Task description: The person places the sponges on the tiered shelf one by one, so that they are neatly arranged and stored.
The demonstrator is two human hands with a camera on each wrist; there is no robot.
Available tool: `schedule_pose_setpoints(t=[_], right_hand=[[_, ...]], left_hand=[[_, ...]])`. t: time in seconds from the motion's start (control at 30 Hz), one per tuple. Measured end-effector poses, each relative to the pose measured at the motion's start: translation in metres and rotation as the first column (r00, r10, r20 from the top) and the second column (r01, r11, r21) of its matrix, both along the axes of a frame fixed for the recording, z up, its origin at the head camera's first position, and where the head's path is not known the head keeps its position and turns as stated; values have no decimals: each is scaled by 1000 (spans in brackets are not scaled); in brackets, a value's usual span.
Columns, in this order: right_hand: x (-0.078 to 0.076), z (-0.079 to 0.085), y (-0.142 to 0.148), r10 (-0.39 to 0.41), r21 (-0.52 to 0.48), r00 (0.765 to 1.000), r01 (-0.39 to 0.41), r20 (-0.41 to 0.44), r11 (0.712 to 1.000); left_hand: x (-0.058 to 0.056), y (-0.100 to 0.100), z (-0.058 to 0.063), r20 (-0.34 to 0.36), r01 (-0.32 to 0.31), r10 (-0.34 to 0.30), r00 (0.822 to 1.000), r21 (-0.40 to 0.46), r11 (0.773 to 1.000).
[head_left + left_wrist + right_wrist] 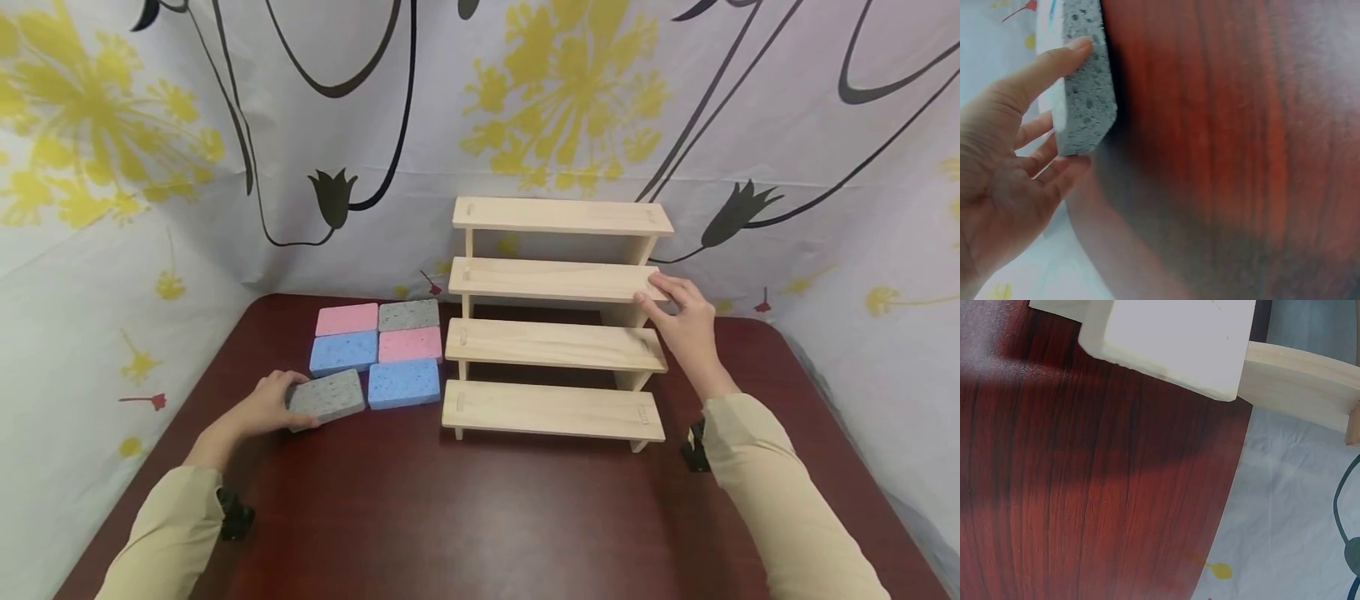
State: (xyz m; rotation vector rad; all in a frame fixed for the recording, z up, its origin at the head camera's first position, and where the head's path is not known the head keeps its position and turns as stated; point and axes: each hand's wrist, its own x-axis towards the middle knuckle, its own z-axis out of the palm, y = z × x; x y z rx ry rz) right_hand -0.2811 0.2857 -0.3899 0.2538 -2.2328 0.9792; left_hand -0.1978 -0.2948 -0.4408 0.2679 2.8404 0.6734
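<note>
At the table's left, my left hand (pixel 266 406) grips a grey speckled sponge (pixel 330 396) by its left end. The left wrist view shows the thumb of that hand (pixel 1016 144) on one long side of the sponge (pixel 1088 94), fingers round its other side and end. On the right, my right hand (pixel 686 325) holds the right end of the second plank from the top of a tiered wooden shelf (pixel 555 279), thumb at its front edge and fingertips on top. The right wrist view shows part of the shelf (pixel 1172 350), but no hand.
Between the left hand and shelf lie pink sponges (pixel 347 319), blue sponges (pixel 405 383) and another grey sponge (pixel 408 315), close together in two columns. They rest on a dark red-brown table (pixel 480 508). A flower-patterned cloth (pixel 420 100) hangs behind and along both sides.
</note>
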Motion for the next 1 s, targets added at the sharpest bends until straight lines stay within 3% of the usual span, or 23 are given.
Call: schedule_pose_setpoints(t=[0.17, 0.43, 1.0], right_hand=[[0, 2, 0, -3, -4, 1000, 3, -14, 1000], [-1, 6, -1, -4, -14, 1000, 4, -14, 1000], [2, 1, -4, -10, -7, 1000, 10, -18, 1000]], left_hand=[[-1, -3, 16, -4, 15, -15, 1000, -7, 1000], [-7, 0, 35, -74, 45, -47, 996, -26, 999], [-18, 36, 71, -197, 50, -45, 979, 19, 999]])
